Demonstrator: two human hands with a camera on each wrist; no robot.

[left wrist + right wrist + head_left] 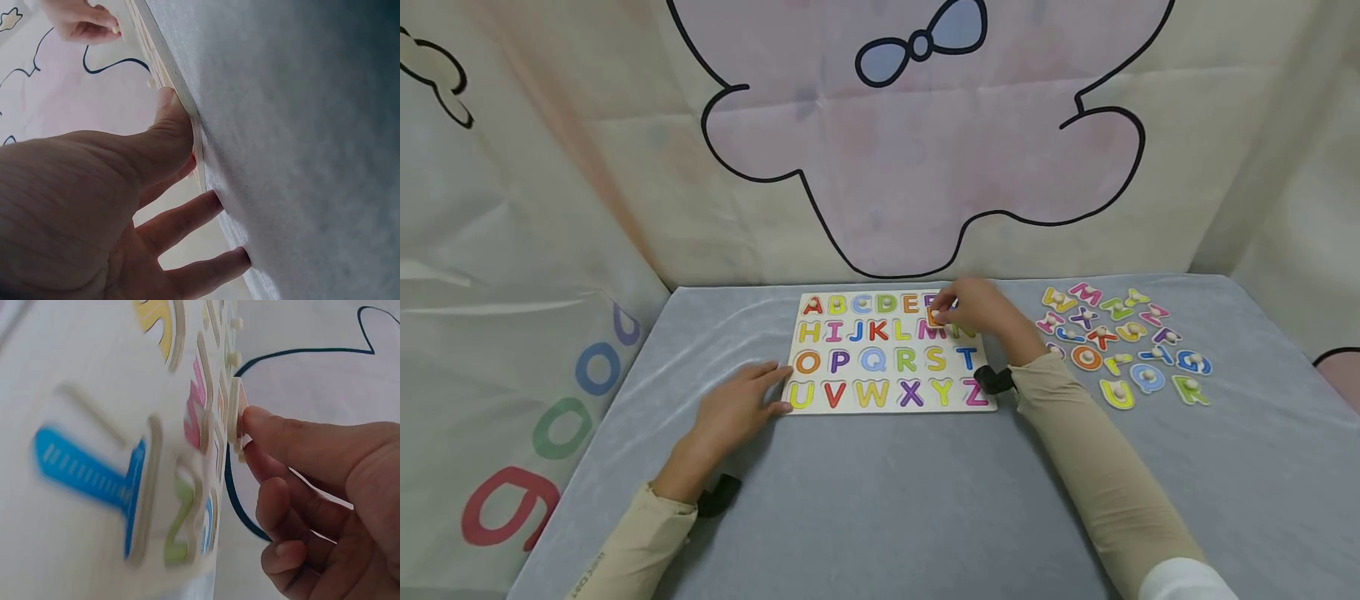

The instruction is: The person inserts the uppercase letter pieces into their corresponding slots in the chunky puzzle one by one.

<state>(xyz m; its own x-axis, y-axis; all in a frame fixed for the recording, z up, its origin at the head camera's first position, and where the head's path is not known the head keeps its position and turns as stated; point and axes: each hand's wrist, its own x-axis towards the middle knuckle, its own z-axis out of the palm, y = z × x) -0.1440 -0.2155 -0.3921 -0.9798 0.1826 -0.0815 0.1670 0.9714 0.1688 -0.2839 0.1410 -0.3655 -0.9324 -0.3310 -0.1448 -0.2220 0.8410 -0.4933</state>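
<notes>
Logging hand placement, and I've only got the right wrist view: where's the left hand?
Observer: The left hand is touching the left edge of the letter board.
Operator: Copy. Any pieces off the board, on the table?
Observer: Yes, a scatter of loose letters lies on the gray cloth to the right of the board.
Operator: Is an orange O among them?
Observer: It is: the loose orange O lies toward the side of the scatter nearer the board.
</notes>
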